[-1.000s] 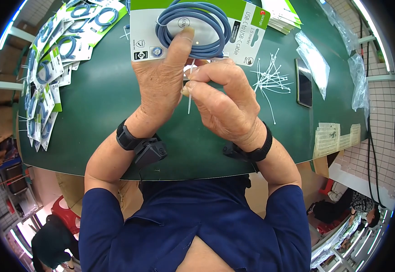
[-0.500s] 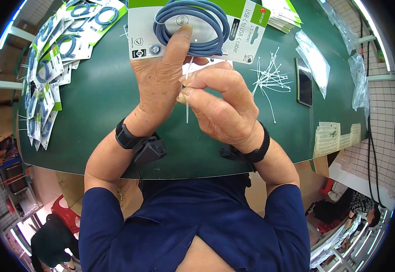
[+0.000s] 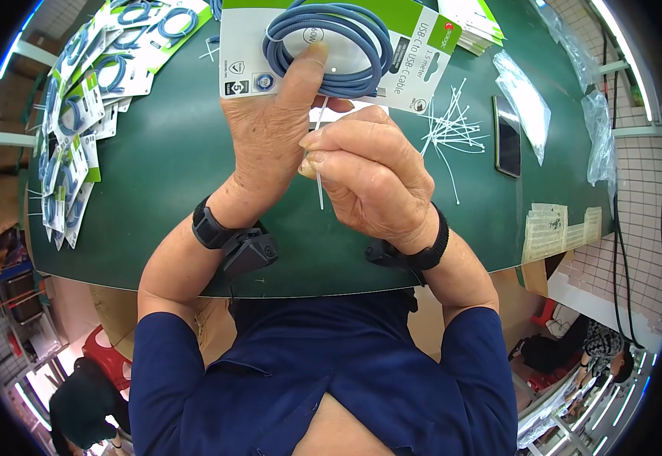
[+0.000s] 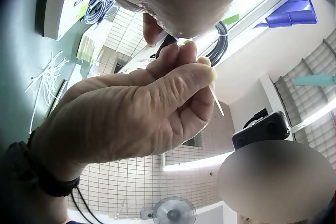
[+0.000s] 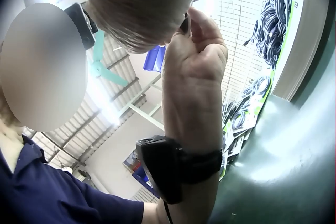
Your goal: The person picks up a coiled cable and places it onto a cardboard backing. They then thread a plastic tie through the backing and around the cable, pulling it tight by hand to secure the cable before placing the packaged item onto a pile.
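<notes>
My left hand holds up a printed white and green card, its thumb pressed over the blue coiled USB-C cable on the front. A white cable tie comes down from beneath the card. Close below the card, my right hand pinches this tie between thumb and forefinger, and the tail hangs under the fingertips. In the left wrist view the tail of the cable tie sticks out past the right thumb. Behind the card, the left fingers are mostly hidden.
Many carded blue cables lie overlapping at the left. Loose white cable ties are spread right of the hands, beside a phone and clear plastic bags. A stack of cards stands at the back right.
The right fingertips have shifted slightly left and down along the cable tie, and more of its tail shows below them. The card has moved slightly, still held in the left hand.
</notes>
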`<control>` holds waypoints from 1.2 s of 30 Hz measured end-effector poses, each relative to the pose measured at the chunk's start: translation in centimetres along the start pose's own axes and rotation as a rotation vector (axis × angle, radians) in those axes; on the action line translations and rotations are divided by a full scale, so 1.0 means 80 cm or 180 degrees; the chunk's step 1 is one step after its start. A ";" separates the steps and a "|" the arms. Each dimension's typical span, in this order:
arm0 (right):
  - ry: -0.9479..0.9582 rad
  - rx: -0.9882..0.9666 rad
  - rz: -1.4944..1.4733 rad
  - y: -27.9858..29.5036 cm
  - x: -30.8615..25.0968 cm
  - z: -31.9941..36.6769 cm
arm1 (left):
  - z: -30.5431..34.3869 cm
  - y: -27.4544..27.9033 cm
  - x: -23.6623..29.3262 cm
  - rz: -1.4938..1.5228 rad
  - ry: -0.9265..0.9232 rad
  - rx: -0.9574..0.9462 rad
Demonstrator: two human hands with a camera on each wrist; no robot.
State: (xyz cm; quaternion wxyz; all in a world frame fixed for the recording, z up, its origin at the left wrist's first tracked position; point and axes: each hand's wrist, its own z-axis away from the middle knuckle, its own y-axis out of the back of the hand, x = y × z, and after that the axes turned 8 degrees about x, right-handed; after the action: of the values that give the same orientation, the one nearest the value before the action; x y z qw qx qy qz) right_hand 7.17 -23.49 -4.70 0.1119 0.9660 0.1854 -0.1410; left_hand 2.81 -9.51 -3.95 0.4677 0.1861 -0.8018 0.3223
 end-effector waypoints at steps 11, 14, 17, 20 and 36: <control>0.0001 0.0345 0.0537 0.007 0.015 -0.017 | 0.010 -0.002 -0.002 -0.0666 -0.0345 -0.0223; -0.0765 0.0663 0.0443 0.014 0.031 -0.016 | 0.019 -0.019 0.010 0.0287 0.0561 0.0066; -0.1218 0.0656 0.0557 0.024 0.028 -0.020 | 0.019 -0.018 0.002 0.0163 0.0574 -0.0041; -0.1372 0.0315 0.0875 0.032 0.025 -0.028 | 0.019 -0.020 -0.001 0.0126 0.0649 -0.0049; 0.0167 -0.0223 0.1403 0.051 0.020 -0.031 | 0.023 -0.022 -0.001 0.0054 0.0743 0.0002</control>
State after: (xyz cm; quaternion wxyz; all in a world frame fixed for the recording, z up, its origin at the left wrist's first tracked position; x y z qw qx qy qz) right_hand 10.75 -26.03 -2.24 0.1686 0.9821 -0.0225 -0.0814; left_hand 2.79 -12.07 -4.05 0.5550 0.1407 -0.7433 0.3460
